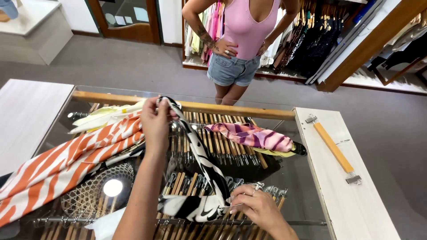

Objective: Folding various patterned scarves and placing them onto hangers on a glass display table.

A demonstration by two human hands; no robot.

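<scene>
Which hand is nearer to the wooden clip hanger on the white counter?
The right hand. It pinches the black-and-white fabric's lower end, left of the wooden clip hanger. The left hand holds the upper end, much farther left.

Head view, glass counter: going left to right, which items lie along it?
Orange-and-white striped garment → left hand → black-and-white patterned cloth → right hand → pink-and-purple striped cloth → wooden clip hanger.

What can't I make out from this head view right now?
- Black-and-white cloth: its near end is bunched under the right hand, its far end is wrapped in the left hand.
- Orange striped cloth: cut off by the left edge.
- Hangers under the glass: partly covered by cloths and glare.
- Pink cloth: folded, so its shape is unclear.
- Person standing beyond the counter: cut off by the top edge.
</scene>
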